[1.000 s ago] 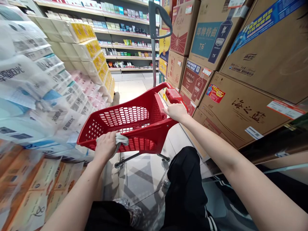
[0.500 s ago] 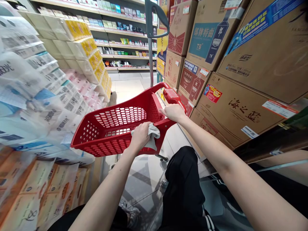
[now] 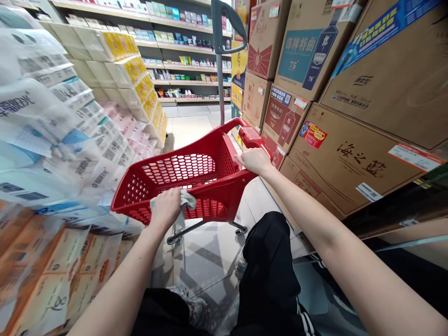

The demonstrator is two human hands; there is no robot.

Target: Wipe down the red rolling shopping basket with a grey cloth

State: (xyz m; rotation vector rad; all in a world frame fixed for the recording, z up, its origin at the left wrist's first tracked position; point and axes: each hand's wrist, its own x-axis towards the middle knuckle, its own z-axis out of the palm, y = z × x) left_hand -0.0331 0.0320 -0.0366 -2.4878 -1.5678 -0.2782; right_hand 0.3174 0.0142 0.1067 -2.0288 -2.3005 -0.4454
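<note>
Since the frame half a second ago, the left hand (image 3: 167, 205) has slid along the near rim of the red cart (image 3: 235, 200), away from the handle end and toward the far-left end, taking the pale cloth (image 3: 188, 199) with it. That hand is closed around the cloth, which bunches out beside the fingers and hangs down the outer side of the perforated wall. The right hand (image 3: 257, 161) has stayed at the handle end, curled over the red edge just below the thick red grip (image 3: 251, 136). The cart stands on the tiled floor (image 3: 210, 254) in front of the person's dark trousers (image 3: 269, 275), its grey legs (image 3: 185, 232) showing beneath the basket. Behind it rises a grey pole (image 3: 220, 88) topped by a looped grey handle (image 3: 216, 35). Stacked cardboard boxes (image 3: 350, 158) line the right side; white wrapped packs (image 3: 80, 126), yellow-ended packs (image 3: 135, 70) and orange packs (image 3: 52, 284) are piled on the left. Shelves of small goods (image 3: 196, 49) stand farther back.
</note>
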